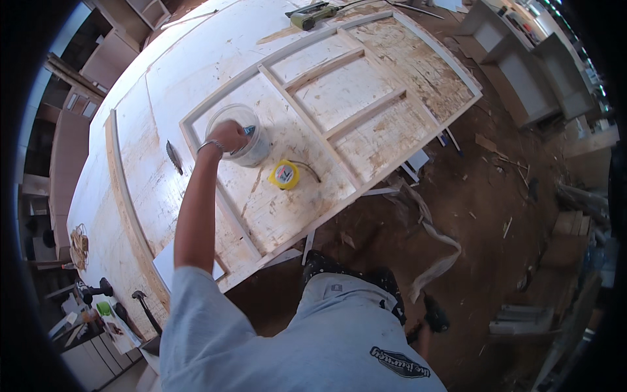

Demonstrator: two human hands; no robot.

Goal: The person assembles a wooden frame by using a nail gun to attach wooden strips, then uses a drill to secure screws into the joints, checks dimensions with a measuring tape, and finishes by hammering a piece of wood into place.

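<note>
My left hand (228, 136) reaches into a clear plastic tub (260, 149), fingers curled down inside its rim. A small bluish thing (249, 130) shows beside the fingers; what they grip is hidden. The tub stands within a pale wooden frame (323, 140) lying on the white worktable (157, 108). Close to the tub lies a yellow tape measure (285, 174) with a short dark strap. Down by my right side, my right hand (418, 336) is partly hidden by my shirt and closed round a dark power drill (435, 314).
A green nail gun (307, 17) lies at the table's far edge. A dark serrated blade (174, 157) and a long wooden strip (121, 173) are on the left. A hammer (146, 311) and another drill (95, 290) lie lower left. Scraps and plastic sheeting (436, 238) litter the floor.
</note>
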